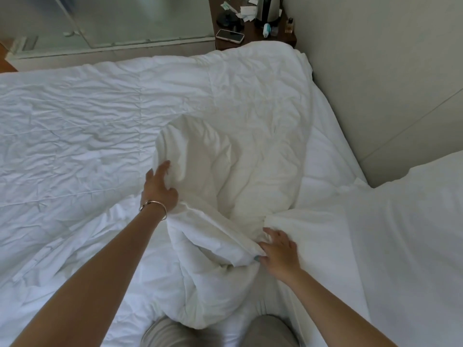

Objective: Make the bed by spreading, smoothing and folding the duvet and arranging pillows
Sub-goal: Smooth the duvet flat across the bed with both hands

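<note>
A white duvet [82, 126] covers most of the bed, wrinkled and flat on the left. In the middle it is bunched into a raised hump [225, 171] with a folded edge running toward me. My left hand [159, 189], a bracelet on its wrist, grips the left side of that hump, fingers curled into the fabric. My right hand [279, 251] pinches the folded duvet edge lower down, thumb under the fold. A white pillow [411, 221] lies at the right, against the wall.
A dark bedside table [253, 37] stands past the bed's far corner, holding a phone [230, 35], papers, small bottles and a dark appliance. A pale wall [388, 71] runs along the right. A glass panel lies behind the bed. My knees show at the bottom.
</note>
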Tool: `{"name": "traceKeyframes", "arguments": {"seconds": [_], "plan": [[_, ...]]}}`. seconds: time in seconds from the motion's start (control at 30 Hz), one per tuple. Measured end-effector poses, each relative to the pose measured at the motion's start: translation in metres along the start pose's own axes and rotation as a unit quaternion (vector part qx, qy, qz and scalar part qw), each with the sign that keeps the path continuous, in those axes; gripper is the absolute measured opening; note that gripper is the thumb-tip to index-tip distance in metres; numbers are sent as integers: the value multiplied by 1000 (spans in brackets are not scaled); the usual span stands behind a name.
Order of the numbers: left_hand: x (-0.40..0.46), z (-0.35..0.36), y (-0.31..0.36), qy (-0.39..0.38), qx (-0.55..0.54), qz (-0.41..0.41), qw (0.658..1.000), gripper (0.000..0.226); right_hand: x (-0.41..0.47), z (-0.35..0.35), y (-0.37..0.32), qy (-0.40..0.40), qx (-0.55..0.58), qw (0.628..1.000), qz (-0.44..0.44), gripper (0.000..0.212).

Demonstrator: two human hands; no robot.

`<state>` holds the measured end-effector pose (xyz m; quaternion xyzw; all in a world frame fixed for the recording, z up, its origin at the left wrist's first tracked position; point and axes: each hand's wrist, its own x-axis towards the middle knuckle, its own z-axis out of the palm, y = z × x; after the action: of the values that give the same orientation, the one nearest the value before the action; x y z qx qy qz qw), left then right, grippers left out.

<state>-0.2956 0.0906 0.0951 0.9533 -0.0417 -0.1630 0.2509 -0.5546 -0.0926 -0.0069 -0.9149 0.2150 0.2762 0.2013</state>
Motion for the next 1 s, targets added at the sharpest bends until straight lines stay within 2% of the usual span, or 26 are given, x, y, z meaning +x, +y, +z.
{"name": "traceKeyframes", "arguments": {"seconds": [0.07, 0.1, 0.17, 0.23, 0.3, 0.33, 0.4, 0.43, 0.47, 0.5, 0.53, 0.57, 0.6, 0.67, 0.73, 0.77, 0.8, 0.87, 0.9, 0.93, 1.0], "plan": [[2, -14, -9, 38, -10, 13, 999, 73, 11, -8, -29, 7, 159, 987, 27, 45], [5, -24, -12, 59, -19, 20, 998, 71, 16, -21, -45, 8, 257, 966, 21, 45], [11, -49, -15, 93, -45, 30, 994, 66, 15, -69, -77, 36, 358, 932, -45, 41], [18, -73, -11, 107, -78, 35, 991, 62, -6, -131, -97, 90, 325, 927, -167, 27], [21, -86, 5, 92, -114, 39, 988, 66, -50, -190, -92, 152, 247, 920, -263, 29], [20, -84, 18, 80, -136, 46, 986, 62, -75, -211, -80, 183, 216, 918, -277, 29], [11, -62, 53, 48, -193, 67, 978, 53, -126, -229, -39, 213, 160, 941, -208, 20], [1, -45, 75, 22, -220, 83, 972, 54, -145, -222, -6, 214, 128, 961, -117, 23], [-13, -23, 98, -16, -242, 107, 964, 57, -160, -211, 29, 191, 114, 975, 7, 32], [-31, 0, 122, -72, -256, 142, 953, 62, -173, -195, 60, 149, 96, 973, 148, 46], [-51, 26, 143, -141, -259, 186, 937, 70, -182, -175, 85, 90, 56, 964, 245, 65], [-71, 52, 161, -217, -255, 230, 914, 75, -186, -154, 102, 28, 5, 959, 282, 76], [-91, 79, 175, -289, -249, 260, 887, 76, -185, -135, 112, -1, -46, 959, 281, 71], [-122, 131, 191, -416, -246, 247, 840, 73, -178, -120, 110, 36, -58, 966, 250, 45], [-141, 169, 196, -472, -249, 193, 823, 74, -167, -127, 90, 89, 47, 975, 196, 33], [-146, 180, 196, -470, -256, 175, 827, 75, -162, -132, 81, 97, 103, 974, 176, 36], [-147, 188, 195, -453, -268, 159, 835, 76, -157, -137, 72, 74, 141, 973, 168, 47], [-140, 193, 193, -404, -297, 139, 854, 74, -154, -132, 59, -3, 82, 984, 158, 77], [-135, 191, 193, -377, -305, 144, 862, 74, -158, -126, 64, -3, 11, 986, 166, 78], [-131, 188, 196, -350, -307, 153, 871, 74, -165, -121, 76, 36, -52, 982, 180, 68], [-127, 183, 211, -320, -328, 169, 873, 75, -195, -122, 99, 92, -93, 962, 239, 50]]}}
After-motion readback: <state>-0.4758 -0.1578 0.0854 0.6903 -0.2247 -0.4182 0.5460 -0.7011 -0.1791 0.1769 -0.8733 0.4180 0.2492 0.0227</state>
